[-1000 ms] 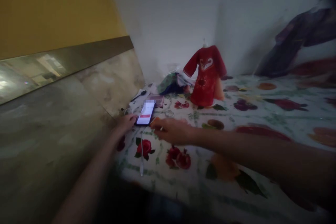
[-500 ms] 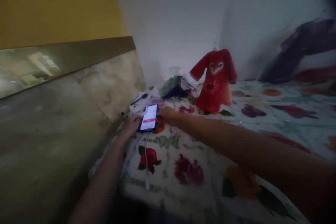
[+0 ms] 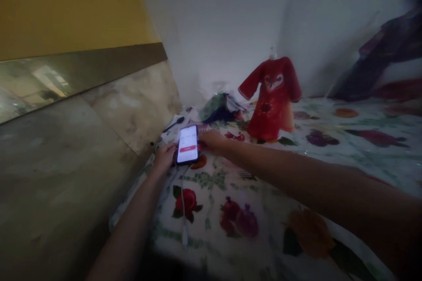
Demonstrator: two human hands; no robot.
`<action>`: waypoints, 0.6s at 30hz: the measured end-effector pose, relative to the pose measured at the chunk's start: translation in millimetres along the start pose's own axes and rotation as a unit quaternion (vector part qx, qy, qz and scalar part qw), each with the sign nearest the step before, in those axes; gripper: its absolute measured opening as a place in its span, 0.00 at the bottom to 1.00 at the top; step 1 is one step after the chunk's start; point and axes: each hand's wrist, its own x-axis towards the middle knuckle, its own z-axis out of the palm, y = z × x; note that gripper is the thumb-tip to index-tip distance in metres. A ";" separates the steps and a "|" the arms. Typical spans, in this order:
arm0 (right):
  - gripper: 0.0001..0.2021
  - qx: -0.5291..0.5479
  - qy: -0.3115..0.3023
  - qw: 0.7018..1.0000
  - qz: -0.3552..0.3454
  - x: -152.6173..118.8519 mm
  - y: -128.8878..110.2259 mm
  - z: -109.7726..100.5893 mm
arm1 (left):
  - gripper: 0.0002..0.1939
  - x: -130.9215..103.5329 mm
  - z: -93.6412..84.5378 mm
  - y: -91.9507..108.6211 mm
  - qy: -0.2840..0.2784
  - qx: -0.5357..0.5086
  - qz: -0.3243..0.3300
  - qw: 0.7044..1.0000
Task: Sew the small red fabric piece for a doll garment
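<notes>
A smartphone (image 3: 187, 145) with a lit white screen and a red bar sits between my two hands above the flowered cloth. My left hand (image 3: 165, 156) is at the phone's left edge, its fingers closed and partly hidden. Along the opposite edge, my right hand (image 3: 211, 140) grips the phone with the fingers mostly behind it. A white cable (image 3: 183, 204) runs from below the phone toward the near edge of the cloth; whether it is plugged in I cannot tell.
The cloth (image 3: 211, 202) has printed fruit and flowers. A small red dress (image 3: 270, 101) stands upright behind my right arm. Beyond the phone lie a dark spoon-like object (image 3: 174, 124) and a green and blue fabric heap (image 3: 219, 107). Dark clothing (image 3: 372, 61) is at right; a marble-patterned wall (image 3: 66, 162) borders the left.
The phone has turned slightly and its screen faces me more squarely. Both hands stay beside it, and the view has shifted a little.
</notes>
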 end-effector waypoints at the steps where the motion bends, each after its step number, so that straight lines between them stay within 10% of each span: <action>1: 0.10 0.004 0.000 1.000 0.010 -2.6 -2.6 0.6 | 0.12 -2.1 1.8 2.4 0.011 -0.035 0.004 0.999; 9: 0.09 0.038 -0.030 0.998 -0.032 -38.3 -31.6 10.8 | 0.31 -40.0 14.3 34.0 -0.121 -0.294 -0.018 0.948; 18: 0.11 -0.046 -0.075 0.991 -0.101 -47.2 -25.1 23.1 | 0.46 -48.3 -3.8 28.9 -0.313 -0.326 -0.117 0.885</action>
